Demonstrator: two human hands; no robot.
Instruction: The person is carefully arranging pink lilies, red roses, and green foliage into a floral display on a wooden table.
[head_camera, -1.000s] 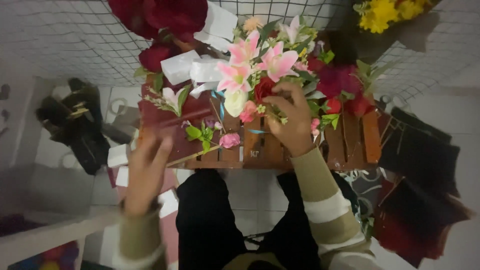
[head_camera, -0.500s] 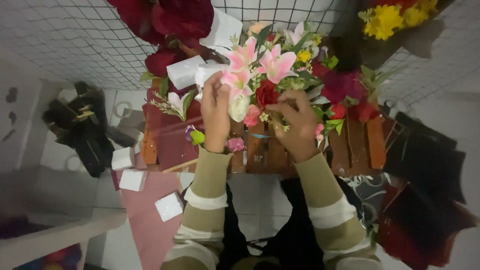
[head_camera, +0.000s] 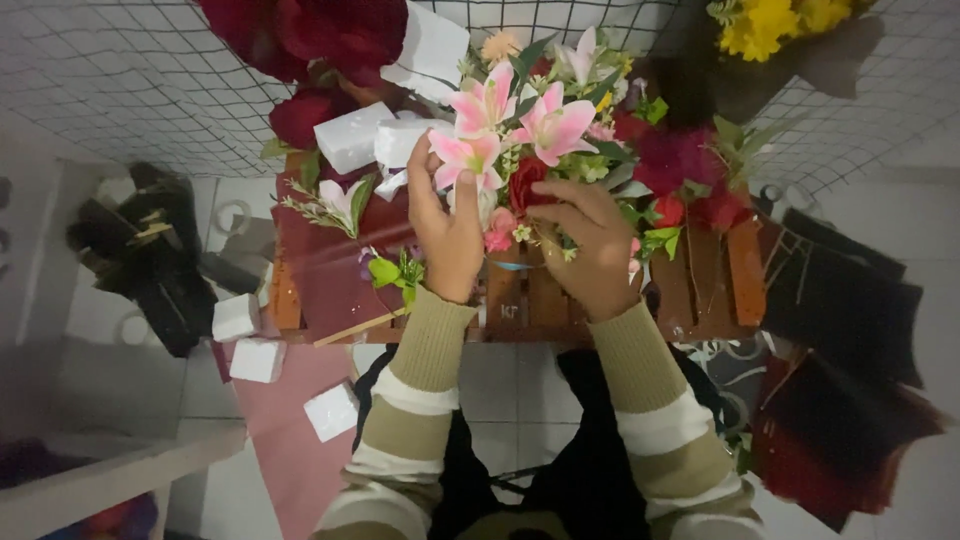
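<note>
A flower arrangement with pink lilies (head_camera: 510, 125), red roses and green leaves stands on a low brown slatted wooden table (head_camera: 715, 280). My left hand (head_camera: 445, 232) is raised against the lilies, with its fingers around a pink lily bloom. My right hand (head_camera: 592, 248) is curled low in the arrangement, its fingers closed among the stems and small blooms. A green sprig (head_camera: 395, 272) and a thin wooden stick (head_camera: 355, 328) lie on the table by my left wrist.
White foam blocks (head_camera: 352, 138) lie on the table and more white blocks (head_camera: 258, 358) on the floor at left. Dark red wrapping sheets (head_camera: 850, 400) lie at right, a black bundle (head_camera: 150, 255) at left. Yellow flowers (head_camera: 770, 22) hang on a wire grid behind.
My left hand has come up from the floor at lower left to the lilies. My right hand has stayed in the arrangement.
</note>
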